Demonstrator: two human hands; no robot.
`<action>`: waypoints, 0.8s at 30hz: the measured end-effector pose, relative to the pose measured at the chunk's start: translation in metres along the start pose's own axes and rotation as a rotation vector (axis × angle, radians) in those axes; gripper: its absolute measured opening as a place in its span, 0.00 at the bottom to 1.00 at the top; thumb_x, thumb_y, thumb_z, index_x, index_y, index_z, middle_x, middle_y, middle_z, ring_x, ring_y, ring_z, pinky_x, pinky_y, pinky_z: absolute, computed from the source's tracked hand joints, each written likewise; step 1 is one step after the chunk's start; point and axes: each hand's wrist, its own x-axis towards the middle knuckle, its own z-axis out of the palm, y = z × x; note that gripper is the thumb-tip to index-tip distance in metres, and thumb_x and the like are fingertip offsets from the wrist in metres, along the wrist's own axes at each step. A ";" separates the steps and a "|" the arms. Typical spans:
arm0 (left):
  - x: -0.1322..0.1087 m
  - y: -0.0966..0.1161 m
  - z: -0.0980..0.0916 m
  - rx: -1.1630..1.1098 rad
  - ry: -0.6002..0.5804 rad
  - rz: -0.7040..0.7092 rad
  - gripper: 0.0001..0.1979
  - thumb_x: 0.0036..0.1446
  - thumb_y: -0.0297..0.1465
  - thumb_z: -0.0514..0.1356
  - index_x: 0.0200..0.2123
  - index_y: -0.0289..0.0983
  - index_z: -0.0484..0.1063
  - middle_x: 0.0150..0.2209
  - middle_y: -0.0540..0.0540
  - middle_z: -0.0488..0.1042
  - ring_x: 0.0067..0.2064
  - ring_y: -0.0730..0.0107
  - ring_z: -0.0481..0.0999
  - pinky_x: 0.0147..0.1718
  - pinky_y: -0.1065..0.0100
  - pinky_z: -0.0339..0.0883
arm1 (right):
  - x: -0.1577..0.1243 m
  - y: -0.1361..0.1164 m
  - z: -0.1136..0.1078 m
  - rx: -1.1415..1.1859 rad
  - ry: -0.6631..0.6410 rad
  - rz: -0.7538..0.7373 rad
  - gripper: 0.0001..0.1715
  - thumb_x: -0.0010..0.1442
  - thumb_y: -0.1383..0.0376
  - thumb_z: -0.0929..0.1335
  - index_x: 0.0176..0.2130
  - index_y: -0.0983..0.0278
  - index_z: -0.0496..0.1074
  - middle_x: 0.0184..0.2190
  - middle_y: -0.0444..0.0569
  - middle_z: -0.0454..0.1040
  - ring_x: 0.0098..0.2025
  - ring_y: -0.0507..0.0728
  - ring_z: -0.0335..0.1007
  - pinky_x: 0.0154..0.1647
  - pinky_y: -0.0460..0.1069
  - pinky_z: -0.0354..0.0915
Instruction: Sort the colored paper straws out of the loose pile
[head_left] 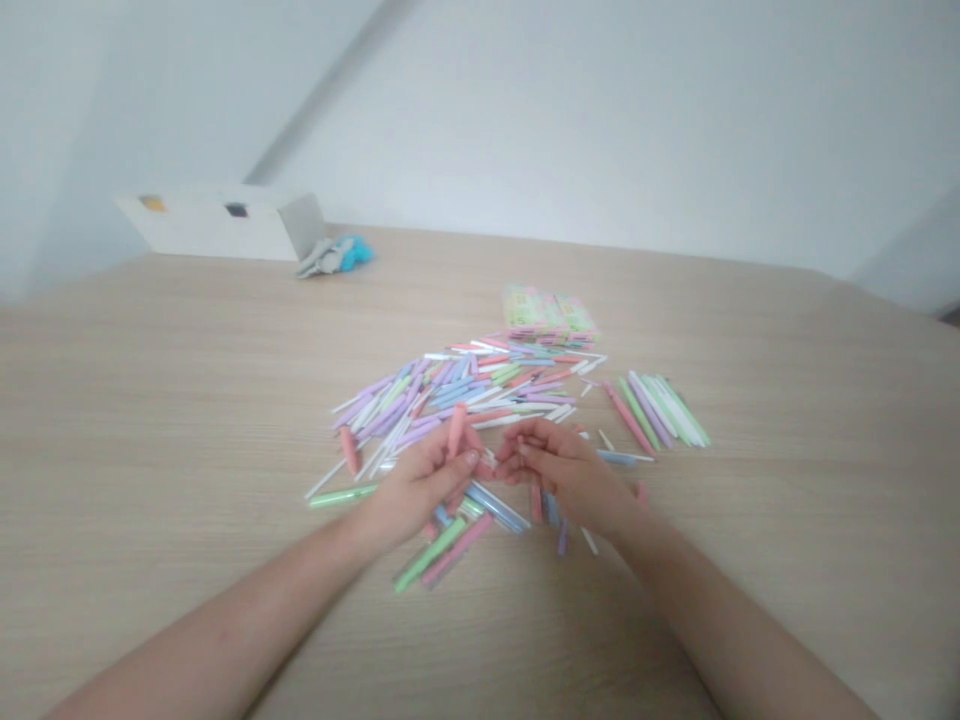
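Observation:
My left hand [429, 472] is closed around a short coral-pink pen part [457, 430], which stands up between thumb and fingers. Close beside it, my right hand [568, 468] has its fingertips pinched together, facing the left hand. A small whitish bit shows between the two hands, too blurred to name. Beneath and beyond them spreads a loose pile of pastel pen parts [457, 385] and thin white sticks. Several more pen pieces lie under the hands, with a green pen barrel [431, 555] and a pink pen barrel [457, 550] nearest me.
A row of pens [660, 410] lies side by side right of the pile. Behind the pile sits a stack of clear-wrapped packs [550, 315]. At the back left are a white box [217, 228] and a crumpled grey and blue item [337, 255] on the wooden table [810, 480].

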 end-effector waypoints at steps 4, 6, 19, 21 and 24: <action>0.001 0.002 0.001 -0.072 0.047 -0.009 0.15 0.57 0.39 0.58 0.41 0.34 0.66 0.19 0.54 0.64 0.17 0.81 0.58 0.13 0.79 0.55 | -0.002 -0.004 0.000 -0.167 0.063 -0.077 0.12 0.55 0.58 0.68 0.36 0.62 0.63 0.30 0.45 0.75 0.31 0.51 0.73 0.35 0.49 0.69; 0.001 0.002 0.000 -0.063 0.065 -0.007 0.16 0.57 0.40 0.59 0.41 0.34 0.67 0.20 0.54 0.66 0.17 0.80 0.58 0.13 0.78 0.55 | -0.005 -0.007 0.001 -0.276 0.081 -0.132 0.11 0.58 0.58 0.66 0.36 0.62 0.63 0.28 0.45 0.76 0.30 0.51 0.73 0.31 0.47 0.68; -0.001 0.005 0.001 -0.020 0.101 -0.029 0.16 0.56 0.41 0.59 0.41 0.34 0.68 0.17 0.54 0.64 0.16 0.79 0.62 0.10 0.80 0.57 | -0.015 -0.007 0.007 -0.493 0.126 -0.248 0.08 0.57 0.61 0.67 0.37 0.61 0.72 0.26 0.44 0.72 0.24 0.49 0.66 0.20 0.44 0.62; -0.001 0.005 0.001 -0.029 0.107 -0.027 0.16 0.56 0.41 0.59 0.41 0.35 0.68 0.16 0.56 0.62 0.16 0.79 0.61 0.09 0.80 0.56 | -0.014 -0.005 0.007 -0.510 0.159 -0.264 0.09 0.56 0.60 0.68 0.37 0.61 0.73 0.26 0.44 0.72 0.23 0.50 0.65 0.20 0.44 0.64; 0.000 0.005 0.002 -0.032 0.107 -0.022 0.15 0.56 0.40 0.59 0.41 0.35 0.68 0.15 0.56 0.61 0.15 0.80 0.60 0.10 0.81 0.56 | -0.014 -0.002 0.006 -0.505 0.181 -0.280 0.09 0.55 0.59 0.69 0.36 0.60 0.75 0.25 0.44 0.73 0.23 0.50 0.66 0.20 0.45 0.65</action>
